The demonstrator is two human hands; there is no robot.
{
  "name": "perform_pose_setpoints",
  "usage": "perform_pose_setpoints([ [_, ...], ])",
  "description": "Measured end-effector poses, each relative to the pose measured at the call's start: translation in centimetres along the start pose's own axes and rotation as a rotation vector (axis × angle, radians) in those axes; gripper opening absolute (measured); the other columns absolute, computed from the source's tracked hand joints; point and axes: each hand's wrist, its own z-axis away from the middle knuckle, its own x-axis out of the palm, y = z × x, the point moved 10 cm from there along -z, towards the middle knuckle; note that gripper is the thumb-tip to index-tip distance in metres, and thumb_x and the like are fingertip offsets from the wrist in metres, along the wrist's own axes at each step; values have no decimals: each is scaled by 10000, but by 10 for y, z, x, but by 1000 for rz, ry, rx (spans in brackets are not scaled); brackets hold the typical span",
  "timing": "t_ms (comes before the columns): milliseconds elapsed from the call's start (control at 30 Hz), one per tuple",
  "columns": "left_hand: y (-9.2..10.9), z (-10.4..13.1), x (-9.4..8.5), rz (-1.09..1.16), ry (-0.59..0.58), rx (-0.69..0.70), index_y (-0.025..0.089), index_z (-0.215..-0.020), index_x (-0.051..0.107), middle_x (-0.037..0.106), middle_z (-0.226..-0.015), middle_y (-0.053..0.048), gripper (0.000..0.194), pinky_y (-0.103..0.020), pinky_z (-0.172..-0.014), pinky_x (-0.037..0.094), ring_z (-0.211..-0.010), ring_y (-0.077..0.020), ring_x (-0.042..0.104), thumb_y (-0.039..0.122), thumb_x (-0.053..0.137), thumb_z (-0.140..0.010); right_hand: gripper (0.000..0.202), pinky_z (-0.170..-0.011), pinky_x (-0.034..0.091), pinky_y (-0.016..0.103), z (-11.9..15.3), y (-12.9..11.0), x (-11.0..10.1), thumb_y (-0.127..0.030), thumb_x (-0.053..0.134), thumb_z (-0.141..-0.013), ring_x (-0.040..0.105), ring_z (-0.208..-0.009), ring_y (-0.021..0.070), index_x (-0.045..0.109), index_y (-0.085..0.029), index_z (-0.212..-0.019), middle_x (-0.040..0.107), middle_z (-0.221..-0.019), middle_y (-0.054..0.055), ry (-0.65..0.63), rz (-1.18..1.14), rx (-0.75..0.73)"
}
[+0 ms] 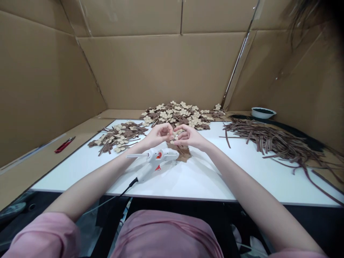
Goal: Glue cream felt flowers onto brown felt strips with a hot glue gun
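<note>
My left hand and my right hand meet above the middle of the white board. Between their fingertips is a small cream flower cutout, partly hidden by the fingers. The right fingers curl around its side, and the left thumb and forefinger pinch at its left edge. A thin brown strip hangs just below it. Close under the hands lies a brown piece on the board. A white glue gun with an orange trigger stands in front of my left hand, its nozzle pointing right.
Cream and brown flower cutouts are heaped at the back. Flowers with strips lie at the left. Loose brown strips spread across the right, before a white bowl. A red-handled tool rests left of the white board. Cardboard walls surround the table.
</note>
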Motion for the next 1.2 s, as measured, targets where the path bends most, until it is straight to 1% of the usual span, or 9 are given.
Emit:
perform_pose_setpoints([
  [133, -1, -2, 7, -5, -28, 16, 151, -777, 512, 554, -712, 11, 352, -208, -608, 403, -643, -96, 516, 426, 731, -749, 589, -609, 478, 256, -2, 1, -2, -270, 843, -546, 640, -685, 161, 539, -192, -1045, 662, -715, -5, 44, -9, -17],
  [267, -5, -2, 11, 46, -44, 3, 152, -769, 488, 546, -715, 13, 369, -211, -601, 401, -635, -94, 518, 421, 738, -746, 606, -579, 470, 257, -4, 6, -5, -271, 853, -510, 628, -632, 163, 542, -193, -1025, 626, -641, -34, 66, 4, -13],
  [367, -6, -2, 12, 58, -38, -1, 151, -777, 484, 540, -720, 14, 365, -206, -593, 395, -630, -89, 511, 411, 738, -750, 605, -549, 454, 247, -5, 5, -7, -281, 861, -498, 617, -600, 160, 545, -195, -1007, 606, -604, -46, 73, 24, -45],
  [600, -3, -2, 11, 59, 4, -8, 152, -765, 479, 520, -677, 21, 367, -200, -555, 365, -588, -83, 482, 409, 740, -748, 596, -510, 435, 226, -4, -2, -4, -300, 858, -513, 598, -562, 140, 512, -209, -989, 601, -605, -54, 48, -7, -101],
  [767, -6, -2, 11, 81, 2, -12, 151, -820, 512, 576, -744, 1, 342, -204, -594, 412, -639, -98, 548, 388, 746, -741, 604, -498, 436, 229, -4, 2, -4, -344, 861, -506, 607, -553, 146, 505, -217, -976, 604, -601, -53, 56, 1, -86],
  [867, -8, -1, 9, 26, -4, -13, 148, -880, 551, 592, -788, -12, 321, -224, -637, 443, -691, -119, 576, 370, 740, -745, 619, -510, 438, 229, -5, 4, -5, -345, 871, -486, 611, -556, 147, 506, -215, -968, 610, -597, -54, 60, 2, -67],
  [1000, -3, 0, 8, -133, -33, 37, 147, -937, 622, 606, -861, -34, 253, -239, -685, 451, -755, -135, 580, 359, 673, -808, 640, -507, 425, 222, -5, 6, -7, -331, 888, -446, 603, -543, 143, 499, -210, -939, 610, -577, -55, 73, -30, -34],
  [1067, -2, 0, 9, -173, -44, 54, 151, -926, 630, 618, -905, -48, 212, -248, -718, 454, -802, -147, 589, 340, 645, -831, 640, -499, 420, 223, -4, 5, -8, -333, 891, -439, 598, -534, 142, 500, -209, -931, 610, -575, -53, 81, -36, -27],
  [1200, -2, 0, 7, -183, -28, 69, 151, -856, 612, 621, -895, -52, 139, -259, -747, 454, -824, -155, 591, 283, 641, -823, 634, -492, 427, 231, -3, 3, -7, -361, 890, -430, 606, -524, 147, 503, -212, -909, 623, -585, -47, 75, -44, -27],
])
